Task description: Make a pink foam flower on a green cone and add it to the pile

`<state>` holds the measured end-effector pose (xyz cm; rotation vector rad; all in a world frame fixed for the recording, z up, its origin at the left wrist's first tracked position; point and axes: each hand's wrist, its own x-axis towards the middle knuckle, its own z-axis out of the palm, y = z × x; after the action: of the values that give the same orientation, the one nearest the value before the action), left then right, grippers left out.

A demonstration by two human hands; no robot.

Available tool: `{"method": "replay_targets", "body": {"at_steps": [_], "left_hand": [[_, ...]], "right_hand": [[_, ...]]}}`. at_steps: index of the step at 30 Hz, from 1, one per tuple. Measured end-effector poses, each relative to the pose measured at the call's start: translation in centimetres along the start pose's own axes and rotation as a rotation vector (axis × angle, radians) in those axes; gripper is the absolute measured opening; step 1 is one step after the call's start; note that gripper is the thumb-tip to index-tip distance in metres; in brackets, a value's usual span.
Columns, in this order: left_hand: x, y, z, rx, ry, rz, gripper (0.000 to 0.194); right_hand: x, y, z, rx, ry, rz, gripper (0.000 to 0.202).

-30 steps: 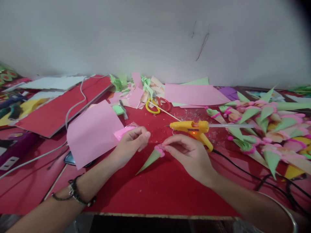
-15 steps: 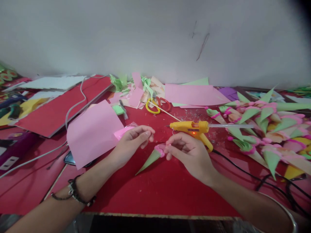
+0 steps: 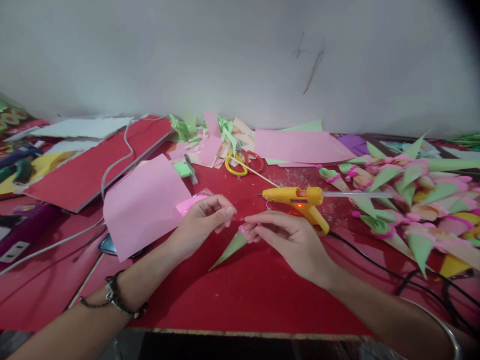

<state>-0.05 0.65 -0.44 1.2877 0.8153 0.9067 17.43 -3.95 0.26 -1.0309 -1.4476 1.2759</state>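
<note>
A green paper cone (image 3: 231, 248) with a pink frilled rim lies on the red table (image 3: 240, 295). Over its pink end is my right hand (image 3: 287, 240), thumb and fingers brought together; whatever is between them is too small to make out. To the upper left of the cone, my left hand (image 3: 208, 217) hovers with thumb and fingertips pinched, also around something I cannot make out. Its wrist is near a pink packet (image 3: 187, 204). A yellow glue gun (image 3: 292, 195) with a lit orange light and a clear glue stick lies just beyond my right hand.
Pink sheet (image 3: 144, 205) at left, partly over a phone (image 3: 107, 245). Behind it is a red board (image 3: 101, 165). Scissors (image 3: 236, 165) and paper scraps (image 3: 212, 145) lie at the back. Several paper cones (image 3: 412, 185) are heaped at right; a black cable (image 3: 367, 265) runs below them.
My right hand has shifted slightly left, its fingers now covering more of the cone's pink end. My left hand has moved only a little. The cone lies in the same place.
</note>
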Motion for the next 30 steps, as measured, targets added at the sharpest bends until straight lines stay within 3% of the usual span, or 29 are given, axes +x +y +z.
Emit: {"method": "replay_targets", "body": {"at_steps": [6, 9, 11, 16, 22, 26, 30], "left_hand": [[-0.01, -0.02, -0.04, -0.026, 0.007, 0.004, 0.021], [-0.05, -0.06, -0.08, -0.031, 0.010, -0.017, 0.022], [-0.07, -0.11, -0.08, -0.033, 0.006, -0.030, 0.021], [-0.08, -0.22, -0.02, -0.074, 0.010, -0.023, 0.017], [-0.06, -0.19, -0.04, -0.027, -0.002, -0.011, 0.012], [-0.07, -0.13, -0.02, -0.038, 0.022, -0.033, 0.021], [0.03, -0.11, 0.13, -0.096, 0.061, -0.052, 0.017]], "right_hand": [[-0.37, 0.02, -0.03, 0.126, -0.100, 0.125, 0.014], [-0.33, -0.09, 0.03, 0.111, -0.056, 0.069, 0.009], [-0.25, -0.17, 0.11, 0.114, -0.045, 0.020, 0.016], [-0.32, -0.22, 0.04, 0.137, -0.119, 0.057, 0.018], [-0.03, 0.00, -0.21, -0.037, 0.073, 0.009, 0.003], [0.09, -0.08, -0.09, 0.058, 0.050, 0.039, 0.013], [-0.03, -0.24, -0.11, 0.058, 0.021, -0.022, 0.013]]}}
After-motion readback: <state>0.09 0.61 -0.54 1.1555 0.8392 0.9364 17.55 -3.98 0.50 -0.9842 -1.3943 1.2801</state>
